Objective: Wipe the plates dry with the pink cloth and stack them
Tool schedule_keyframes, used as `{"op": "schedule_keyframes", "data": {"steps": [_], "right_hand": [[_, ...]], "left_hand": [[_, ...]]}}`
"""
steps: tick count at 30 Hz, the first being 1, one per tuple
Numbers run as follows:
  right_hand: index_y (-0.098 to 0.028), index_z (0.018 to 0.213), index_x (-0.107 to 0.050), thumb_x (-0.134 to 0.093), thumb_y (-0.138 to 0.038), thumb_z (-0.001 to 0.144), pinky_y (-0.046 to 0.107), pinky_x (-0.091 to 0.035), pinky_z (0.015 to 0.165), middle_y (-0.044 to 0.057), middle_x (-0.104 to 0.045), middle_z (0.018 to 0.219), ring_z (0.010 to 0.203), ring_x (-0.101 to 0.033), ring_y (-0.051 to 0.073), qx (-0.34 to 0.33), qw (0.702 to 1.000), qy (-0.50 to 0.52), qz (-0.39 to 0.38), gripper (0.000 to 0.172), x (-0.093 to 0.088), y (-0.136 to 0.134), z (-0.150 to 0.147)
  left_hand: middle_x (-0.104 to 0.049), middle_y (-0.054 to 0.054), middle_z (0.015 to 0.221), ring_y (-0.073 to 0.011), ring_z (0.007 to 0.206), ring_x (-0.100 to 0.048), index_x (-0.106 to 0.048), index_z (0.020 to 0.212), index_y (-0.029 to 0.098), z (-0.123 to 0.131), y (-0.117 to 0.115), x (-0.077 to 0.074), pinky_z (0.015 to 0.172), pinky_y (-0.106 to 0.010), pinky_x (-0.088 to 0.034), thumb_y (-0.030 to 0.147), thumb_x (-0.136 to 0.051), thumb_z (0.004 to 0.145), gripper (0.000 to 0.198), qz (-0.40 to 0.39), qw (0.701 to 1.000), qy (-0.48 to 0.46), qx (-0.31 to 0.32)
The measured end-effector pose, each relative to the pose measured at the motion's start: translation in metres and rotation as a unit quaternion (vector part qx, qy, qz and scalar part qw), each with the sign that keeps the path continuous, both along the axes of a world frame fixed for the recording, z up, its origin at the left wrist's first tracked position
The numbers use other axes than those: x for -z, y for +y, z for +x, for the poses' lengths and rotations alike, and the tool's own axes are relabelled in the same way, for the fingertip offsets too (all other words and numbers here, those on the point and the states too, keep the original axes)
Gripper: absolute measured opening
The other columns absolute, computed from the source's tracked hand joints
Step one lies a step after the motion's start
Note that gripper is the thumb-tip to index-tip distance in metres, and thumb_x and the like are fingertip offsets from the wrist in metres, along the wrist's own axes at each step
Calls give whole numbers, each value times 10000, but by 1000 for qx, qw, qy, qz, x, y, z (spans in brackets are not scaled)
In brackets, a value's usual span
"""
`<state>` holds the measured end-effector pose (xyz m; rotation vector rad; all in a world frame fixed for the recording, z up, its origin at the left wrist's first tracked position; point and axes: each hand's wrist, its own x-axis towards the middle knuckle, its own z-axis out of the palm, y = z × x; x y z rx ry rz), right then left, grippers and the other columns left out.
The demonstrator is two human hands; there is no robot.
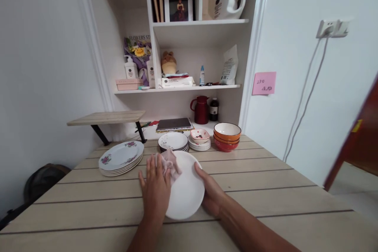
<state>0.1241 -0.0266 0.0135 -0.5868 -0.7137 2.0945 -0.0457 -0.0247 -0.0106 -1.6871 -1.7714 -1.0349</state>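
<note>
Head view: my left hand [155,191] lay flat and open on the pink cloth [170,164], pressing it to the white plate [186,193]. My right hand [210,195] clasped the rim, seemingly to steady it.

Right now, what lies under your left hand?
A crumpled pale pink cloth, pressed by the left hand onto the round white plate. The plate surface beneath cloth and palm is hidden.

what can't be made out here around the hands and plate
- Head view: left part of the white plate, under the left hand and cloth.
- Head view: fingers of the right hand, behind the plate's rim.
- Head view: writing on the pink note, too small to read.
- Head view: dark object, lower left, cut by the table.
</note>
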Motion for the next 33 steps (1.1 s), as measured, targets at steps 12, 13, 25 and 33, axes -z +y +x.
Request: {"op": "schedule_keyframes", "data": {"steps": [12,13,25,33], "right_hand": [[-123,1288,-567,-499,-555,878,423,-408,1041,123,-705,1161,1095,-647,258,72,996,47,16,600,-4,11,11],[-123,1289,-567,-488,-552,885,417,-404,1044,122,-701,1171,1101,-644,254,64,997,48,22,595,-5,11,11],[-119,1276,-578,-514,-581,870,368,-378,1065,121,-707,1155,1099,-644,227,-27,998,30,41,619,-3,2,4],[-83,1301,-556,-518,-583,860,417,-404,1044,145,-722,1107,1060,-664,272,-10,999,31,-4,668,-7,-1,2]], "left_hand": [[-364,-106,1527,-263,1397,-346,-202,1513,186,32,-5,10,1100,-474,-358,168,-393,919,625,-10,986,115,124],[-353,-111,1532,-263,1396,-348,-201,1512,178,34,-6,10,1096,-468,-365,172,-401,917,628,-14,984,123,131],[-349,-120,1535,-258,1421,-294,-216,1505,190,35,-13,-1,1130,-487,-294,242,-416,940,602,12,976,151,157],[-244,-143,1565,-322,1423,-266,-432,1398,243,22,-15,-15,1087,-558,-339,173,-478,910,495,74,993,6,88]]}}
